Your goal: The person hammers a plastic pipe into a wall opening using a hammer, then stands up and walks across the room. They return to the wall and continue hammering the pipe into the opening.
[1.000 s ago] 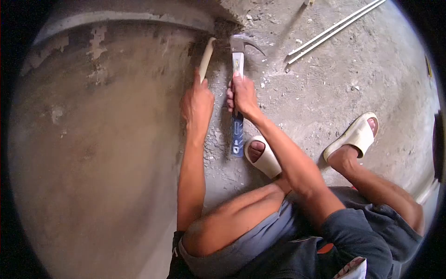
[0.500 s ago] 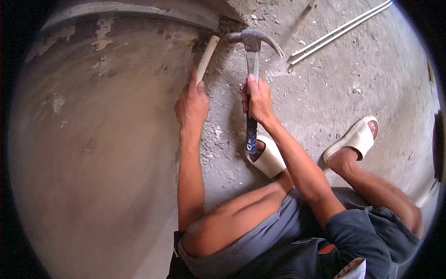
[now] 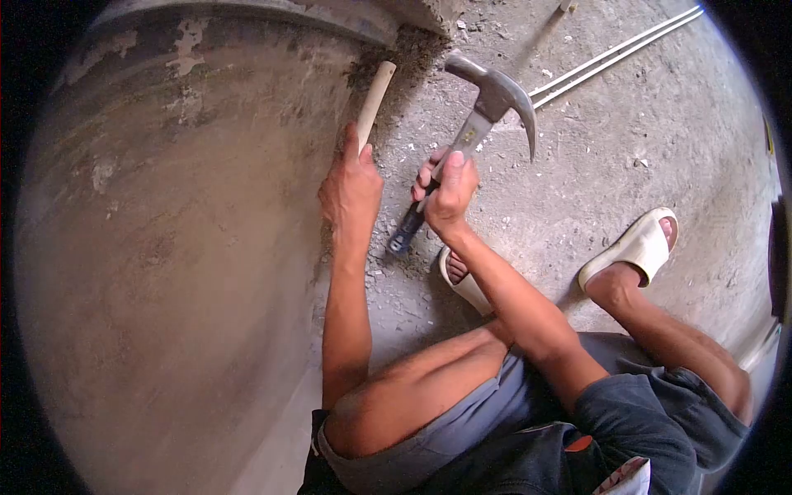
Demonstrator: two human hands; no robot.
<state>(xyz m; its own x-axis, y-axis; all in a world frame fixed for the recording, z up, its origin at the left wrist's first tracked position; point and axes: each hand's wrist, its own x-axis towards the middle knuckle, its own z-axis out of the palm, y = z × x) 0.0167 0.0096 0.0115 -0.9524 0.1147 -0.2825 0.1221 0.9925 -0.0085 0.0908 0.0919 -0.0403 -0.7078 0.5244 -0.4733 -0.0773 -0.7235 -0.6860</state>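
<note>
My left hand [image 3: 353, 190] is closed around the lower part of a pale, cream-coloured bar [image 3: 378, 99]. The bar's upper end, with a small dark mark near its tip, points at the corner where wall and floor meet; its lower end is hidden in my grip. To the right, my right hand [image 3: 450, 191] grips a claw hammer [image 3: 495, 95] by its handle. The hammer's head is raised clear of the bar, its striking face toward the upper left and its claw curving down to the right. The dark end of its handle sticks out below my hand.
A stained, worn wall [image 3: 181, 247] fills the left side. Rubble and chips [image 3: 388, 289] lie along its base on the rough concrete floor [image 3: 536, 198]. Two thin white strips [image 3: 627, 51] lie at the upper right. My feet wear cream slides [image 3: 635, 247].
The hammer has swung away from the bar's upper end and tilted clockwise, its head now farther right and looking larger. My left hand and the bar stay nearly in place.
</note>
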